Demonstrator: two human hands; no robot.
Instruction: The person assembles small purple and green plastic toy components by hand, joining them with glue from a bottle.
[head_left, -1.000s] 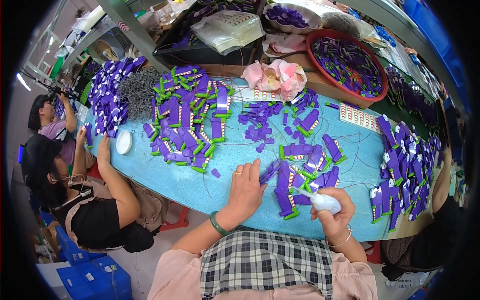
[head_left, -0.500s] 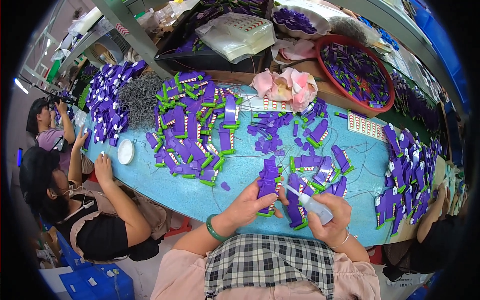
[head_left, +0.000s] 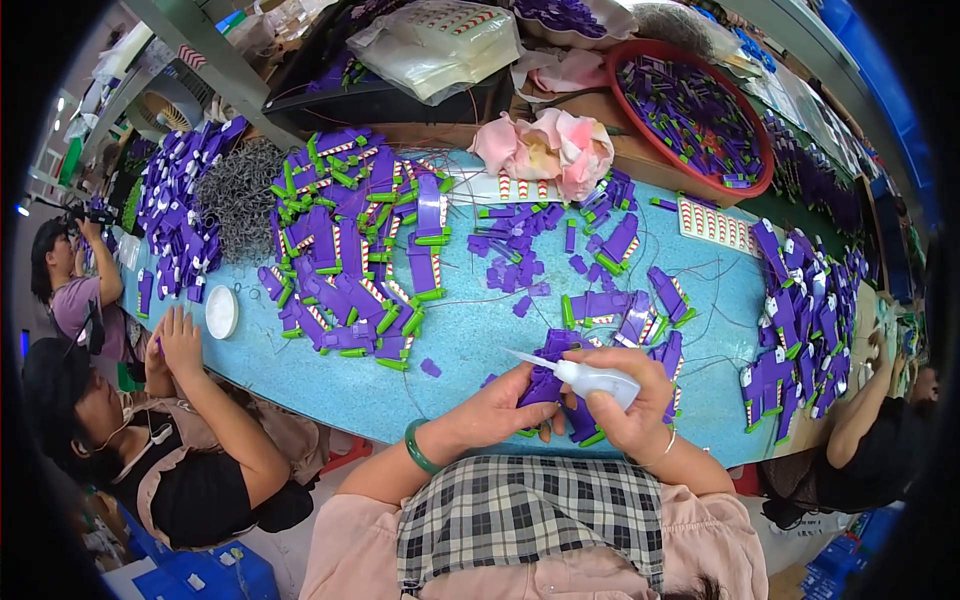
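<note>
My left hand is closed around a small group of purple plastic parts, some with green ends, held just above the blue table near my body. My right hand grips a translucent white squeeze bottle with a long thin nozzle. The bottle lies nearly level, its nozzle pointing left across the top of the held parts; whether the tip touches them I cannot tell. Right beside my hands lie more purple-and-green parts with striped stickers. Part of what my left hand holds is hidden by the bottle and fingers.
A big heap of purple-and-green parts lies left of centre, and another pile at the right. Farther back are a sticker sheet, crumpled pink paper and a red basin. Co-workers sit at both sides; a white dish stands left.
The bottle has swung from pointing up-left to nearly level, its nozzle now across the held parts. My left hand has tilted those parts over. The whole view has shifted slightly.
</note>
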